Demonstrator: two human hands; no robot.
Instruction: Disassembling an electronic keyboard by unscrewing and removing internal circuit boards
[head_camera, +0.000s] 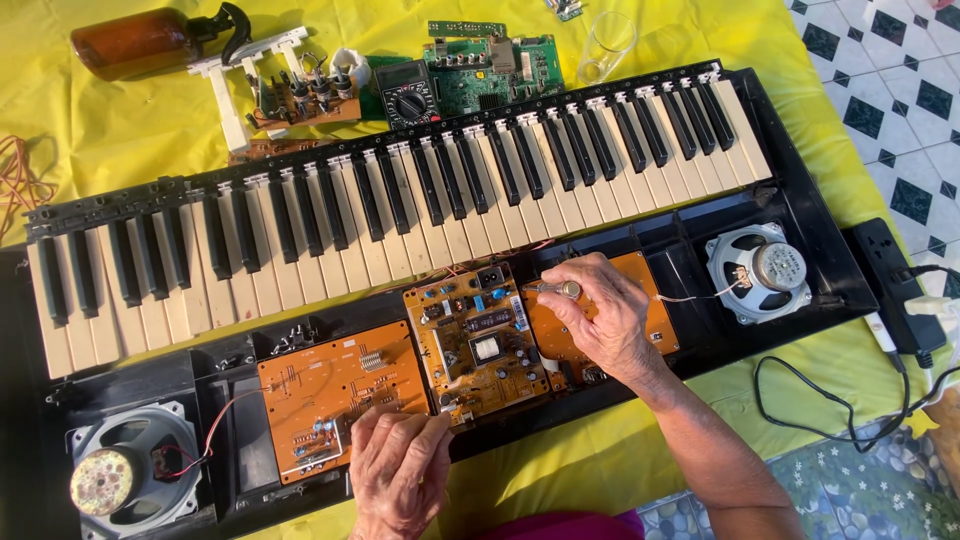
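Opened keyboard (400, 200) lying across a yellow cloth (150, 120), keys toward the top of the frame, electronics exposed below. Right hand (600, 315) right of centre, fingers closed around a small metal-tipped tool (555, 290), resting over an orange circuit board (655, 300). Left hand (400, 465) at lower centre, loosely curled, fingertips touching the lower edge of the middle circuit board (480, 340). Another orange board (325, 395) just left of it. Speakers at lower left (130, 470) and right (760, 270). Multimeter (408, 100), green board (495, 65) and brown bottle (130, 40) along the top.
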